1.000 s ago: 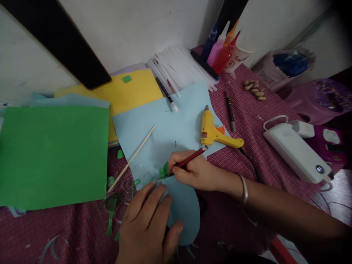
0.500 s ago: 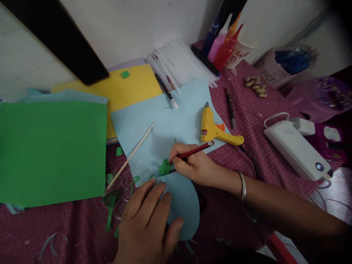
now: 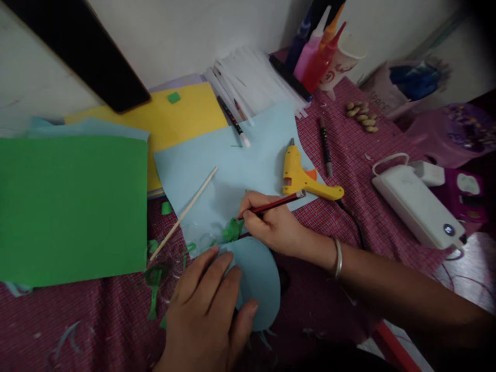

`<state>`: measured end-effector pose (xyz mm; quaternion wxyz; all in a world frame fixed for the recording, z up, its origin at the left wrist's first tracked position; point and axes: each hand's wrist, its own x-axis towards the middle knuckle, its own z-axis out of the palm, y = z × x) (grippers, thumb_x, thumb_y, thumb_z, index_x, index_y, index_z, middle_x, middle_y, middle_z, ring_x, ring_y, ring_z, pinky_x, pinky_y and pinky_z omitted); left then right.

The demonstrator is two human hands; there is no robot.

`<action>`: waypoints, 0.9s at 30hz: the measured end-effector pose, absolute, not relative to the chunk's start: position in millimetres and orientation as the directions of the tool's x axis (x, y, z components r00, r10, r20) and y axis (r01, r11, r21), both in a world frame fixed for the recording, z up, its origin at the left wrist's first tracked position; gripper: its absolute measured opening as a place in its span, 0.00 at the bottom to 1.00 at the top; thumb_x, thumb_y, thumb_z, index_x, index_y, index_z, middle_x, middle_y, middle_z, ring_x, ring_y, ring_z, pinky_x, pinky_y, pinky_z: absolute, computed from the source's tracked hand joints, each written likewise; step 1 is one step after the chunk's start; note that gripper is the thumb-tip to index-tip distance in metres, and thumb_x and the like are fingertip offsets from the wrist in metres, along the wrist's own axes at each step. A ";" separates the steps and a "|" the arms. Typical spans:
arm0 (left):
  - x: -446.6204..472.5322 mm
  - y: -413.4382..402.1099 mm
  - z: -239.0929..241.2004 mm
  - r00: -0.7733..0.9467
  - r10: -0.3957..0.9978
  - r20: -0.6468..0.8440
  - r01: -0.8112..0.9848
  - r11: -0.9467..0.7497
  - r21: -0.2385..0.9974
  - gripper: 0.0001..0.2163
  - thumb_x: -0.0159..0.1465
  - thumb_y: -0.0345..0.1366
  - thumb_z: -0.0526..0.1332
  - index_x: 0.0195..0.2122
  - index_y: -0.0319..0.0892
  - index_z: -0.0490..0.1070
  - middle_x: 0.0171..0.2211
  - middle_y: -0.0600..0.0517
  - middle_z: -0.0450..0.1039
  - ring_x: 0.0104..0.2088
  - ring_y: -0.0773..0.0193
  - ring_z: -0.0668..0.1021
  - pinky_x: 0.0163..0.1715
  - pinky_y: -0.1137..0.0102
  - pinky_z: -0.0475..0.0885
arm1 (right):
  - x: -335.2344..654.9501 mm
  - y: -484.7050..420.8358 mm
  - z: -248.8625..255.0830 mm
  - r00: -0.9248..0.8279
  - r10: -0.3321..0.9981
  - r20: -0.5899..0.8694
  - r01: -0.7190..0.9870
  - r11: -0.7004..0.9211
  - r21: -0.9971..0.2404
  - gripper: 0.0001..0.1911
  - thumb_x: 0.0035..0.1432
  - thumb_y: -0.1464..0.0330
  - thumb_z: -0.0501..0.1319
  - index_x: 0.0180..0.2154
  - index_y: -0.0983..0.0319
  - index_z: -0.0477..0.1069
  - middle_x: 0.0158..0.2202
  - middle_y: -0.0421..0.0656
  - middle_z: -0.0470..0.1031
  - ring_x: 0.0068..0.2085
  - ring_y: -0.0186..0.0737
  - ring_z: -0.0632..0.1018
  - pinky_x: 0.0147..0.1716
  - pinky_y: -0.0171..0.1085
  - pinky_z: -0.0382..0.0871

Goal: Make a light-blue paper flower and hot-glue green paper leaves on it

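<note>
My right hand is closed round a red and black pencil. The pencil's tip is by a small crumpled green paper piece. Below that lies a light blue rounded paper cutout. My left hand rests flat over the cutout's left part, fingers stretched and thumb apart, covering some of it. A large light blue sheet extends beyond both hands, with a thin wooden stick slanting across its left edge. On its right side is a yellow glue gun.
At left are a green sheet and a yellow sheet. White strips, paint bottles and a paper cup stand at the back. Peanuts and a white power device lie at right. Green scraps are near my left hand.
The view has shifted slightly, so most things appear a little higher. The pencil has moved slightly in my right hand's grip. My left hand stays on the blue cutout.
</note>
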<state>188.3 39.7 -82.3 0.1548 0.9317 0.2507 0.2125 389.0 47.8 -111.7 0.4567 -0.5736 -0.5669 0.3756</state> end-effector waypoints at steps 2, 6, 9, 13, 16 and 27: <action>188.1 39.0 -82.4 0.782 0.539 0.311 0.407 -0.821 0.400 0.11 0.67 0.34 0.54 0.40 0.34 0.73 0.44 0.41 0.75 0.51 0.47 0.71 0.49 0.54 0.68 | 390.3 47.9 -111.5 0.094 0.995 0.038 0.209 0.018 -0.978 0.06 0.52 0.73 0.51 0.27 0.62 0.64 0.23 0.36 0.65 0.25 0.32 0.66 0.24 0.32 0.59; 187.8 39.2 -82.0 0.780 0.550 0.297 0.416 -0.812 0.410 0.11 0.67 0.34 0.54 0.41 0.34 0.73 0.44 0.41 0.75 0.51 0.47 0.70 0.50 0.54 0.68 | 392.6 47.1 -112.8 0.059 0.997 -0.052 0.045 -0.055 -0.998 0.05 0.50 0.73 0.51 0.26 0.61 0.64 0.22 0.36 0.65 0.24 0.31 0.65 0.23 0.32 0.59; 188.3 39.5 -82.3 0.782 0.551 0.291 0.422 -0.812 0.403 0.11 0.67 0.34 0.54 0.41 0.34 0.73 0.44 0.41 0.75 0.51 0.48 0.70 0.50 0.54 0.67 | 392.0 45.7 -115.4 0.011 1.000 -0.016 0.085 -0.017 -0.996 0.05 0.50 0.74 0.52 0.26 0.61 0.64 0.22 0.35 0.64 0.24 0.31 0.65 0.23 0.31 0.59; 188.4 38.1 -83.3 0.773 0.561 0.296 0.431 -0.807 0.404 0.10 0.68 0.35 0.54 0.41 0.34 0.73 0.45 0.42 0.75 0.52 0.48 0.70 0.51 0.54 0.67 | 390.6 45.3 -116.8 -0.008 0.997 0.072 0.221 0.072 -0.973 0.06 0.50 0.75 0.51 0.27 0.61 0.64 0.24 0.36 0.66 0.25 0.31 0.66 0.25 0.32 0.59; 187.9 37.0 -83.5 0.772 0.567 0.287 0.438 -0.803 0.405 0.11 0.68 0.35 0.54 0.42 0.35 0.72 0.45 0.42 0.75 0.51 0.48 0.71 0.50 0.54 0.68 | 390.5 45.9 -115.6 0.009 0.994 0.106 0.282 0.099 -0.954 0.07 0.51 0.75 0.51 0.26 0.62 0.64 0.24 0.37 0.66 0.25 0.32 0.67 0.25 0.33 0.59; 188.2 38.6 -82.3 0.779 0.571 0.259 0.444 -0.794 0.414 0.10 0.67 0.35 0.55 0.41 0.34 0.73 0.45 0.41 0.75 0.52 0.46 0.71 0.50 0.52 0.68 | 393.3 48.2 -111.9 0.120 0.993 -0.008 0.100 -0.020 -0.995 0.07 0.49 0.74 0.50 0.24 0.61 0.65 0.21 0.36 0.64 0.23 0.31 0.64 0.22 0.32 0.59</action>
